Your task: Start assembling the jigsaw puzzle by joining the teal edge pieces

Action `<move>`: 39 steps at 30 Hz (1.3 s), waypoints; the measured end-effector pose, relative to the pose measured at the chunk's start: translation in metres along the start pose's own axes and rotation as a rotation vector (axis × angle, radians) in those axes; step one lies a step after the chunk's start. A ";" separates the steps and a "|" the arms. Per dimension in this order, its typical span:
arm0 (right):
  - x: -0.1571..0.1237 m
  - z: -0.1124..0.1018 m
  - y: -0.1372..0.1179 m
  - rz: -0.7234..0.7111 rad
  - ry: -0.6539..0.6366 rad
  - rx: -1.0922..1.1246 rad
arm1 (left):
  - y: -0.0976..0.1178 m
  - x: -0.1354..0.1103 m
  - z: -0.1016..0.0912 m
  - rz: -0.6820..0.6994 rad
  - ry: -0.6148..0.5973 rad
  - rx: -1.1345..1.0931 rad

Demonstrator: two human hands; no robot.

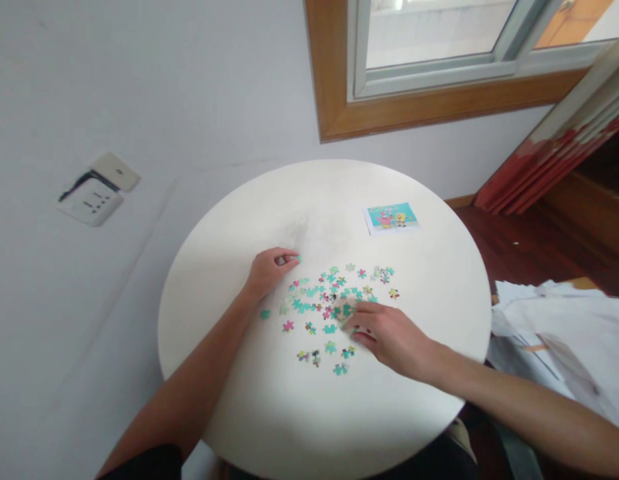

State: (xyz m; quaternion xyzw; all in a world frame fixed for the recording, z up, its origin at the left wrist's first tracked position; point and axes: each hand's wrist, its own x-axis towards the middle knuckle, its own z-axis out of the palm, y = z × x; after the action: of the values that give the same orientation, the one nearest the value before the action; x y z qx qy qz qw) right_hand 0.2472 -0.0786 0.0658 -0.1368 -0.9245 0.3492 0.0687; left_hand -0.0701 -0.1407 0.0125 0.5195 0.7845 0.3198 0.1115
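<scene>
Near centre frame, a puzzle piece (299, 258) is pinched by the left hand (265, 271), apparently for fine control. Loose pieces (330, 329) are spread just below, probably for visibility; whether any is gripped by the curled right hand (389, 332) cannot be told.

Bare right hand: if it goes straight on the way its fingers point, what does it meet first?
Probably the flat teal jigsaw piece just left of the right hand; its height above the round white table is unclear, so it might pass over.
</scene>
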 end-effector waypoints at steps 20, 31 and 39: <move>-0.053 0.050 -0.023 0.128 0.125 0.057 | 0.000 0.000 0.001 -0.008 -0.010 0.010; -0.055 0.060 -0.027 0.105 0.182 0.099 | 0.003 0.000 0.000 -0.011 -0.003 0.012; -0.052 0.058 -0.033 0.086 0.212 0.103 | 0.003 -0.001 0.000 0.000 -0.004 0.002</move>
State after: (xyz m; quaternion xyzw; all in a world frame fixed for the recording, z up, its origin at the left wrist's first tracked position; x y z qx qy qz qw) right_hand 0.2770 -0.1539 0.0425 -0.2086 -0.8862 0.3824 0.1579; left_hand -0.0677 -0.1410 0.0144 0.5202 0.7845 0.3181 0.1126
